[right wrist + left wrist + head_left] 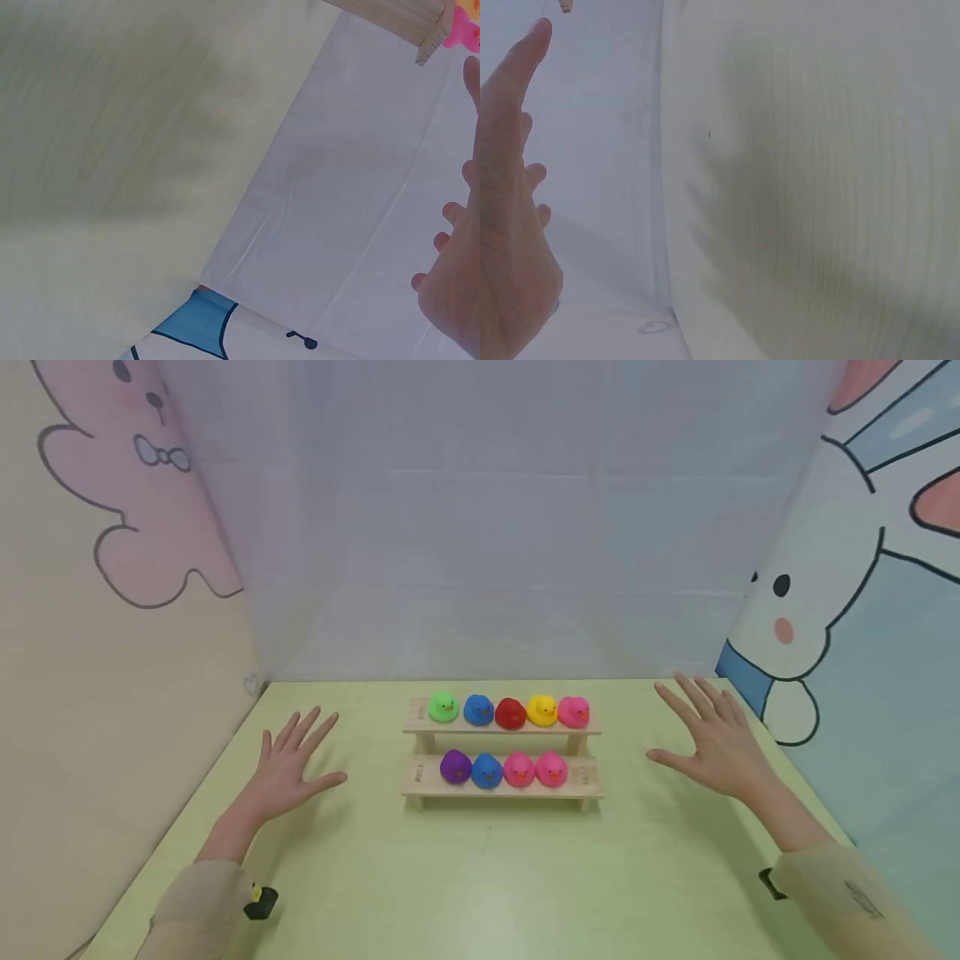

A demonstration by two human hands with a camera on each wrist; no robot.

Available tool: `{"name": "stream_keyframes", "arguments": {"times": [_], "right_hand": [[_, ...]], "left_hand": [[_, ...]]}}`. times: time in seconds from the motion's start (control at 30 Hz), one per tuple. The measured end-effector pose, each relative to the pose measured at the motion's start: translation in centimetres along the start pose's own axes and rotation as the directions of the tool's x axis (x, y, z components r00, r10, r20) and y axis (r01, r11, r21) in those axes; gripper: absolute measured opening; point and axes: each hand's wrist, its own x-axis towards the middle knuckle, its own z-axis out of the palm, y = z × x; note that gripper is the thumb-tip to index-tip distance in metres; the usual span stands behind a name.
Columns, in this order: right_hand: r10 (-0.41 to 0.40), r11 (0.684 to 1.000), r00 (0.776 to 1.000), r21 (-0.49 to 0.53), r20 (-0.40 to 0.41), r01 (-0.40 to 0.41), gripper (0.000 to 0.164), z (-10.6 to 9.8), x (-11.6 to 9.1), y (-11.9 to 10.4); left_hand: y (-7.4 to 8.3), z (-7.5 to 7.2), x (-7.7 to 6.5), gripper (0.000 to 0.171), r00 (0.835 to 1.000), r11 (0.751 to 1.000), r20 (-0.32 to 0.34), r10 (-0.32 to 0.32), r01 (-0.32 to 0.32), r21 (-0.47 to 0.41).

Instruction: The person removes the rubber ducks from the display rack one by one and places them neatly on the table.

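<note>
My left hand [288,777] is held above the left side of the table, fingers spread, nothing in it. Over the right side hovers my right hand [712,743], likewise spread and holding nothing. Between them stands a two-tier wooden rack [416,785]. Its back, higher shelf carries a green duck [443,707], a blue duck [478,710], a red duck [511,714], a yellow duck [542,711] and a pink duck [574,712]. On the front shelf sit a purple duck [456,767], another blue duck [487,771] and two pink ducks [519,769]. Neither hand touches the rack.
The pale green table [480,885] meets a whitish back wall [480,527]. A pink cartoon figure [150,510] decorates the left wall, and a cartoon rabbit [810,585] the right one. Both hands cast shadows on the tabletop.
</note>
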Motion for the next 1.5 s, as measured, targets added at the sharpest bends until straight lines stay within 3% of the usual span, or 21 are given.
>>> {"name": "stream_keyframes", "arguments": {"times": [0.2, 0.57, 0.87, 1.0, 1.23, 1.5], "right_hand": [[-0.034, 0.998, 0.999, 0.048, -0.032, 0.035, 0.096, -0.3, 1.9, -1.3], [-0.064, 0.990, 0.998, 0.125, -0.004, 0.064, 0.098, -0.1, 4.7, -3.1], [-0.075, 0.965, 0.997, 0.255, 0.033, 0.064, 0.095, 0.5, 5.7, -3.7], [-0.087, 0.943, 0.995, 0.325, 0.040, 0.069, 0.092, 1.0, 6.5, -3.9], [-0.153, 0.903, 0.987, 0.413, 0.039, 0.123, 0.081, 1.8, 7.5, -4.6], [-0.195, 0.841, 0.981, 0.517, 0.010, 0.162, 0.062, 2.9, 7.5, -4.6]], "left_hand": [[0.1, 0.2, 0.2, 0.094, 1.000, 0.996, 0.001, -0.014, 0.014, -0.087], [0.2, 0.8, 1.3, 0.095, 1.000, 0.983, 0.028, 0.013, -0.007, -0.185], [1.2, 1.4, 1.5, 0.094, 0.998, 0.944, 0.059, -0.011, 0.030, -0.327], [1.6, 2.2, 1.8, 0.093, 0.999, 0.903, 0.044, -0.012, 0.030, -0.428], [2.6, 3.6, 1.6, 0.090, 0.996, 0.772, 0.079, -0.029, 0.073, -0.631], [4.5, 5.3, 1.9, 0.089, 0.990, 0.658, 0.140, 0.006, 0.101, -0.746]]}}
